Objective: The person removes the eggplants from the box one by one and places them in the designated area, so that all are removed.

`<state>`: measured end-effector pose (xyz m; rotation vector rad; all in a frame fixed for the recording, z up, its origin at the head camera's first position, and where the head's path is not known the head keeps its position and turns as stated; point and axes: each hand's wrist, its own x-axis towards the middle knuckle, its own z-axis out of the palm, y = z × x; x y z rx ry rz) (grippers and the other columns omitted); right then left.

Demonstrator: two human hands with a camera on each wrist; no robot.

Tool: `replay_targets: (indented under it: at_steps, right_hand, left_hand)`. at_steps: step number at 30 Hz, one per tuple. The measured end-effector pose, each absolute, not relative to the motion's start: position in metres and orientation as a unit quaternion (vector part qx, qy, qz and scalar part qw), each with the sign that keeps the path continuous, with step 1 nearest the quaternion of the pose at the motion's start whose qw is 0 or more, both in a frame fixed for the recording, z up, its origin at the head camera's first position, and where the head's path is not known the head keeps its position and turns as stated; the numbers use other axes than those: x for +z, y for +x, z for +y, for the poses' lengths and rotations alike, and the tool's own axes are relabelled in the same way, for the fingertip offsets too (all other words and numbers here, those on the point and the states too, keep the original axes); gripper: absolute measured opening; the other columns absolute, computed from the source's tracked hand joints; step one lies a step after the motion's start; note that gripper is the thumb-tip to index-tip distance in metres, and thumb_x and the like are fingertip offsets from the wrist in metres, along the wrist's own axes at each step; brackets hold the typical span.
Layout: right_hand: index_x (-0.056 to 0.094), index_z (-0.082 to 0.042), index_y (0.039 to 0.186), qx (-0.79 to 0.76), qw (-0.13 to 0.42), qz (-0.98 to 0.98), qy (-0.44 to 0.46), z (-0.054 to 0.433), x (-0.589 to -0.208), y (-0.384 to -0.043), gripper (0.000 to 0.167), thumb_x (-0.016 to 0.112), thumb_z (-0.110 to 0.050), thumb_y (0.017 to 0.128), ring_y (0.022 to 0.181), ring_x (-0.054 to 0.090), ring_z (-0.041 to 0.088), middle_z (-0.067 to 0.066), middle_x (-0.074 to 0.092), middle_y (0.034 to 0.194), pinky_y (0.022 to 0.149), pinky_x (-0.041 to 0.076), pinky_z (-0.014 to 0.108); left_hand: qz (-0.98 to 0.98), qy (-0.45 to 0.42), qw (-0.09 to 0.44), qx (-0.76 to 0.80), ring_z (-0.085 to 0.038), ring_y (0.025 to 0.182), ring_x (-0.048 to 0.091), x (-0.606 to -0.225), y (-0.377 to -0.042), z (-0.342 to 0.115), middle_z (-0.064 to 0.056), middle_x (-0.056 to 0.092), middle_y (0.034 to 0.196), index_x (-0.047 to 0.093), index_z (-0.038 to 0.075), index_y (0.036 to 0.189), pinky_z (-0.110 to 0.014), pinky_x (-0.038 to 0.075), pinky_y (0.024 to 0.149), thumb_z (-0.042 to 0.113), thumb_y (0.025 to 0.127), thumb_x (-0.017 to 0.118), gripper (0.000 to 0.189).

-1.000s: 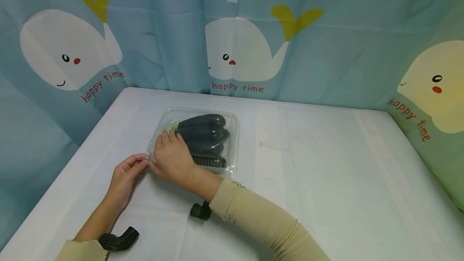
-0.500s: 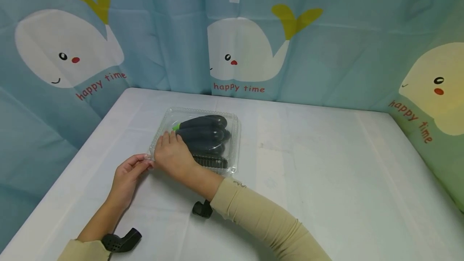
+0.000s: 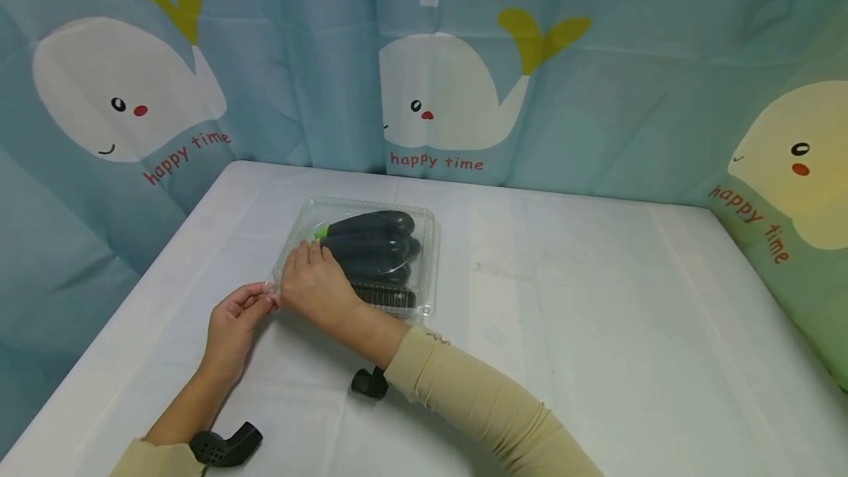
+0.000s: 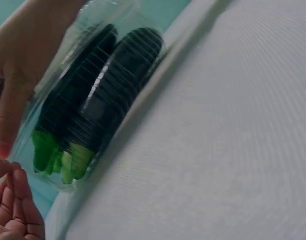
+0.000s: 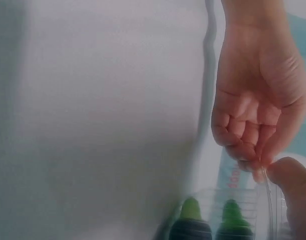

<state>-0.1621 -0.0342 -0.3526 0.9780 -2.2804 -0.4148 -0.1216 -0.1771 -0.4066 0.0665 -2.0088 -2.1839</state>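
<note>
A clear plastic clamshell box (image 3: 429,263) lies on the table with several dark eggplants (image 3: 371,247) inside, their green stems toward the left. My left hand (image 3: 232,326) pinches the box's near left corner between thumb and fingertips. On top of the lid, at the left side, my right hand (image 3: 318,282) rests with its fingers extended, covering part of the eggplants. In the right wrist view, the right thumb (image 5: 295,182) touches the rim close to the left fingertips. Green stems (image 4: 77,162) show through the plastic in the left wrist view.
The white-covered table (image 3: 596,330) extends to the right of the box. Behind it hangs a blue curtain (image 3: 318,57) with whale prints. Black wrist-worn devices (image 3: 227,446) sit at both wrists, close above the table.
The left hand shifts very slightly at the box corner, its grip kept. The right hand stays on the lid, and the box hardly moves.
</note>
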Motion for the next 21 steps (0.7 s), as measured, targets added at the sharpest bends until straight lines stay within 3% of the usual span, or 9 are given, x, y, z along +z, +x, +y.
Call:
replay_targets:
  at_steps: [4,9,14,21]
  right_hand:
    - [0.063,-0.001,0.114,-0.150,0.284,-0.871,0.372,-0.032,-0.351,-0.161,0.062,0.055,-0.054,0.084,0.106,0.058,0.025,0.015,0.061,0.114,0.088,0.048,0.033]
    - [0.060,0.000,0.119,-0.128,0.272,-0.877,0.376,-0.021,-0.346,-0.159,0.064,0.056,-0.054,0.084,0.111,0.054,0.025,0.015,0.058,0.119,0.092,0.045,0.035]
    - [0.060,0.001,0.118,-0.109,0.289,-0.874,0.375,-0.008,-0.346,-0.159,0.063,0.058,-0.051,0.082,0.111,0.054,0.024,0.015,0.059,0.119,0.092,0.045,0.036]
    - [0.055,0.002,0.123,-0.084,0.255,-0.882,0.388,0.006,-0.342,-0.154,0.055,0.059,-0.037,0.084,0.115,0.051,0.027,0.017,0.055,0.124,0.095,0.042,0.037]
  left_hand:
    - [-0.647,0.013,0.058,-0.760,-0.007,0.076,0.062,-0.407,-0.121,-0.181,0.003,0.066,0.082,0.059,-0.003,0.097,-0.018,0.051,0.075,0.006,0.091,0.056,0.012]
    - [-0.600,0.030,0.023,-0.799,-0.008,0.076,0.061,-0.405,-0.120,-0.184,0.001,0.065,0.083,0.066,0.009,0.089,-0.019,0.051,0.074,0.007,0.090,0.058,0.008]
    - [-0.597,0.040,0.014,-0.801,-0.007,0.079,0.061,-0.403,-0.119,-0.185,0.000,0.066,0.085,0.066,0.011,0.090,-0.018,0.050,0.075,0.007,0.090,0.059,0.008]
    - [-0.589,0.046,0.010,-0.807,-0.007,0.080,0.061,-0.403,-0.120,-0.185,0.000,0.066,0.087,0.067,0.011,0.089,-0.018,0.050,0.075,0.005,0.089,0.059,0.010]
